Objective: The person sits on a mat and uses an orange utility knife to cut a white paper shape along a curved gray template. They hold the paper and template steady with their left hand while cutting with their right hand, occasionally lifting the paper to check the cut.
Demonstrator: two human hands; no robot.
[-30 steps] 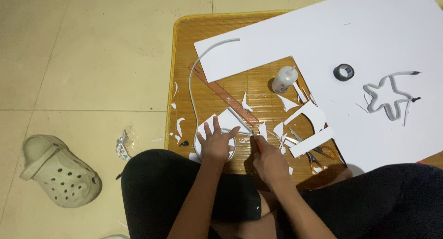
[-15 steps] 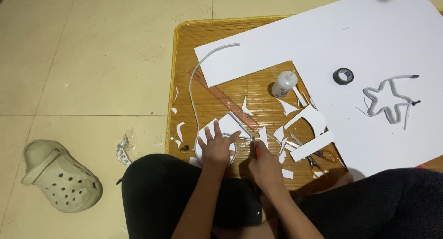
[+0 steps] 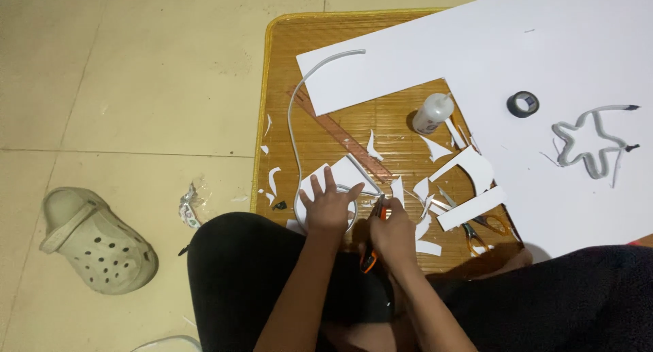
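The left hand (image 3: 328, 206) has stayed where it was half a second ago, fingers spread flat, pressing down on a white foam piece (image 3: 331, 180) at the near edge of the woven mat (image 3: 286, 87); it grips nothing, only pins the piece. The right hand (image 3: 391, 231) is closed around an orange-handled cutter (image 3: 371, 253), whose tip meets the foam piece just to the right of the left hand's fingers. Against the earlier picture the right hand sits a little nearer to the left hand, and the two almost touch. The foam piece lies under the left palm and reaches out a little beyond its fingertips.

From the piece a thin white strip (image 3: 299, 114) curves away to the far side of the mat. A brown ruler (image 3: 343, 138) runs slantwise from far left towards the hands. White scraps (image 3: 425, 189) lie scattered to the right of the right hand, with orange scissors (image 3: 476, 229) just beyond them. Farther right a large white sheet (image 3: 490, 46) carries a glue bottle (image 3: 432, 114) at its cut edge, a roll of black tape (image 3: 522, 104) and a grey star outline (image 3: 590, 142). On the tiled floor to the left lies a beige clog (image 3: 95, 240).
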